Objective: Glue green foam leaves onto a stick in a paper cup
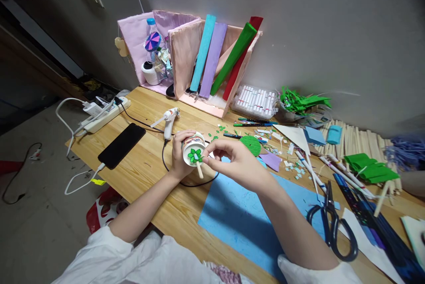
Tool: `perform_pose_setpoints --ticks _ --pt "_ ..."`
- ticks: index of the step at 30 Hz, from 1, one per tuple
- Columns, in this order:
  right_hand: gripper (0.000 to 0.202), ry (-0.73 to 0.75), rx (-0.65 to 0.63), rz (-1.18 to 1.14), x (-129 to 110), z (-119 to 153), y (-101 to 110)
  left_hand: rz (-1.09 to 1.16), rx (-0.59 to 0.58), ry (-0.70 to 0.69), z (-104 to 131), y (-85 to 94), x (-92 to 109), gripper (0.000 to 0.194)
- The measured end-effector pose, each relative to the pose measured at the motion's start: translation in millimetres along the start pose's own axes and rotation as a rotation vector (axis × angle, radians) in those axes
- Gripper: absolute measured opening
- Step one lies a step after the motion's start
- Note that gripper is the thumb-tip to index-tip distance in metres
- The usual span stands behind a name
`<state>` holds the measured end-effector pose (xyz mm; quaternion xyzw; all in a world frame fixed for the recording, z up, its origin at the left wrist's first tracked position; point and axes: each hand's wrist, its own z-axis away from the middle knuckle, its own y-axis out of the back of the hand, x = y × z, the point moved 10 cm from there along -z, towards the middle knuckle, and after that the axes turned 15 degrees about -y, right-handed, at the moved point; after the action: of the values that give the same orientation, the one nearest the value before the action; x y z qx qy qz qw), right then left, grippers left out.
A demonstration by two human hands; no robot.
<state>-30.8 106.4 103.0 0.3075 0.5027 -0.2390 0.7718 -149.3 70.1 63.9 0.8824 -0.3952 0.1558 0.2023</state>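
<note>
Paper cup, white and lying on its side with its base turned toward the camera, is held just above the wooden counter near its front edge. Green paper leaves form a small flower on that base, and a pale wooden stick juts down from it. The left hand is wrapped around the cup's body, fingers curled over the top, holding it firmly. The right hand has its fingertips pinched together right at the rim of the base, touching the cup beside the leaves; whether a scrap sits between them is too small to tell. A glue gun rests just behind the cup, its black cord looping under the hands. A black phone lies to the left, near a white power strip. A blue paper sheet lies under the right forearm, with black scissors at its right edge. A round green paper piece sits just beyond the right hand, among paper scraps. Rolled crepe paper in blue, purple, green and red leans in a pink box against the wall.
</note>
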Motion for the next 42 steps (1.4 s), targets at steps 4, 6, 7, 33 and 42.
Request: perform_pose_setpoints --ticks 4,6,7,33,42 --pt "0.006 -0.010 -0.002 0.001 1 0 0 0.003 -0.006 0.006 0 -1.3 1 0.043" --pt "0.007 -0.015 -0.003 -0.002 1 0 -1 0.001 -0.010 0.010 0 -1.7 1 0.044" --pt "0.007 -0.017 -0.003 -0.002 2 0 -1 0.002 -0.013 0.011 0 -2.0 1 0.044" --pt "0.008 -0.019 0.011 0.011 5 -6 9 -0.007 -0.178 0.070 1 -16.9 -3 0.058" --pt "0.014 -0.007 0.021 -0.027 8 -10 12 0.019 -0.230 0.118 5 -21.9 -8 0.059"
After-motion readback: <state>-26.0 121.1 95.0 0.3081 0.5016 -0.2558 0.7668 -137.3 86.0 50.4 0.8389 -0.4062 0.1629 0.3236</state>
